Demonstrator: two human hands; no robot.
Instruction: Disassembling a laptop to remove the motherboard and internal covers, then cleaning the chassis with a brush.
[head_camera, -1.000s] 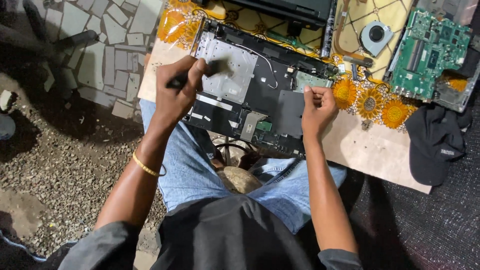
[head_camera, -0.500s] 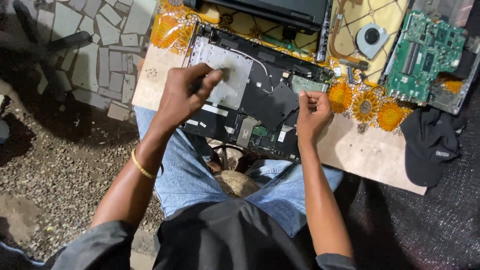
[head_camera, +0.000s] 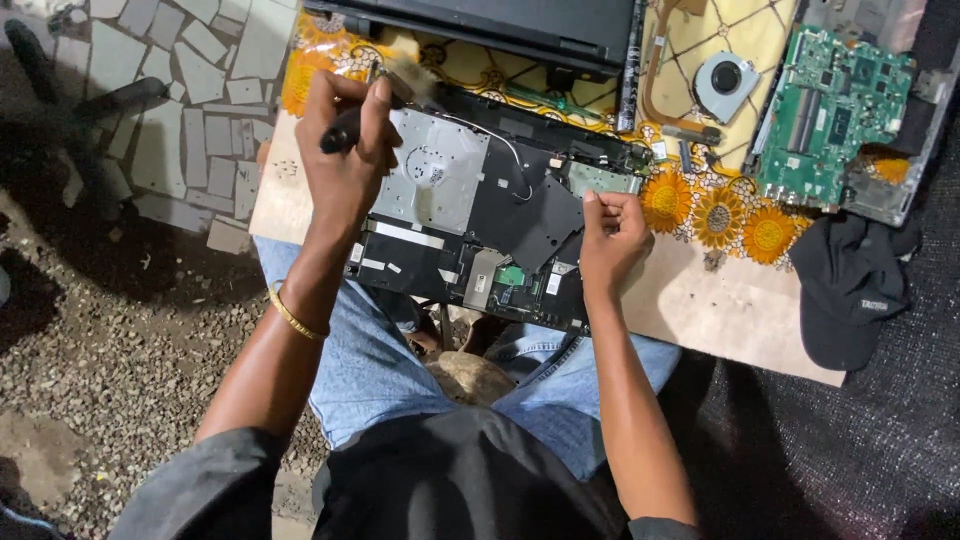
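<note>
An opened laptop base (head_camera: 480, 220) with a silver metal plate and black plastic sheets lies on a small table, partly over my knees. My left hand (head_camera: 345, 150) is closed around a black-handled brush (head_camera: 395, 85), its bristles at the base's top left corner. My right hand (head_camera: 612, 240) grips the right edge of the laptop base, fingers curled over it.
A flowered yellow cloth (head_camera: 720, 215) covers the back of the table (head_camera: 700, 300). On it lie a closed dark laptop lid (head_camera: 480, 25), a cooling fan (head_camera: 725, 80) and a green circuit board (head_camera: 830, 115). A black cap (head_camera: 850, 290) sits at the right edge. Gravel and paving stones lie left.
My left hand moved from the middle of the silver plate up to the base's top left corner with the brush. My right hand kept its hold on the right edge.
</note>
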